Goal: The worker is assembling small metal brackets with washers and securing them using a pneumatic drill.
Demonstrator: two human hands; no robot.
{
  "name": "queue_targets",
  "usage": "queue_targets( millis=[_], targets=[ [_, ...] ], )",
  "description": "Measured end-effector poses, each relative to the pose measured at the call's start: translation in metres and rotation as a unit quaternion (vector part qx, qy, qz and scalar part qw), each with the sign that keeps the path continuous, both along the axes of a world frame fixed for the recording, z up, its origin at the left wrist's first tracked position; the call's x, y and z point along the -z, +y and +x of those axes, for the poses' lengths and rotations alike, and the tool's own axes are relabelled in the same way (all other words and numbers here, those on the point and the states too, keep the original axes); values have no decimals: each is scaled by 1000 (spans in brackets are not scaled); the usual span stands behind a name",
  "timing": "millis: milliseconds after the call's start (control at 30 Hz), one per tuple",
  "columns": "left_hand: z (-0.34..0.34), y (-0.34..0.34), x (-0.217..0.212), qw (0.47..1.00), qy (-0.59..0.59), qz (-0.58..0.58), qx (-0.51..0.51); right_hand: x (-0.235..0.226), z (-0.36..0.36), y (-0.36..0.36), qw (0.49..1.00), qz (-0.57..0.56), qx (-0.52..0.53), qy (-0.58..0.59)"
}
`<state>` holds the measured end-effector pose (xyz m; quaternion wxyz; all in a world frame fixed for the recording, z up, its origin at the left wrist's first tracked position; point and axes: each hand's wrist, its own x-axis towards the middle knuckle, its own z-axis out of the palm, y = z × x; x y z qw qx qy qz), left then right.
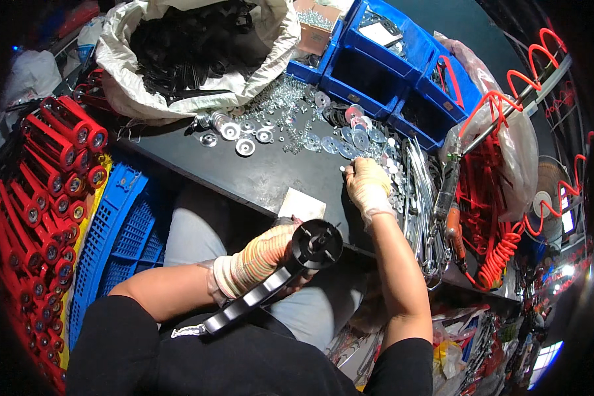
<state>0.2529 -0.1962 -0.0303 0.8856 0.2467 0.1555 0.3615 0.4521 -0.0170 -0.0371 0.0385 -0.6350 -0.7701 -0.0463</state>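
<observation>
Centrally, a black silver-levered part (317, 247) is grasped in the gloved left hand (264, 256), above the lap at the near edge of a dark worktable (244, 179).
Small pieces (395, 174) at right are met by the gloved right hand (368, 183); whether any is gripped cannot be told. Farther off, metal discs (360, 138), a white sack (138, 102) and blue bins (353, 96) are arranged. Red parts (46, 191) are stacked beside a blue crate (105, 231) at left.
</observation>
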Motion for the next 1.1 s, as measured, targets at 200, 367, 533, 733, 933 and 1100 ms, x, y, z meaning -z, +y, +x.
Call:
queue_targets(
  millis=[200, 367, 533, 733, 933, 1100],
  targets=[
    [10, -10, 1, 996, 42, 50, -53, 11, 2, 0, 998, 35, -39, 16],
    [13, -11, 9, 991, 91, 70, -66, 19, 15, -8, 982, 152, -75, 83],
    [14, -9, 12, 986, 46, 134, -82, -2, 4, 3, 999, -2, -46, 30],
    [19, -8, 4, 983, 62, 150, -86, -10, -2, -3, 987, -28, -34, 153],
    [14, -11, 7, 986, 64, 127, -88, -45, 13, -90, 717, -155, -91, 674],
    [22, -20, 1, 993, -1, 107, -56, -61, 0, -199, 667, -225, -30, 709]
  ],
)
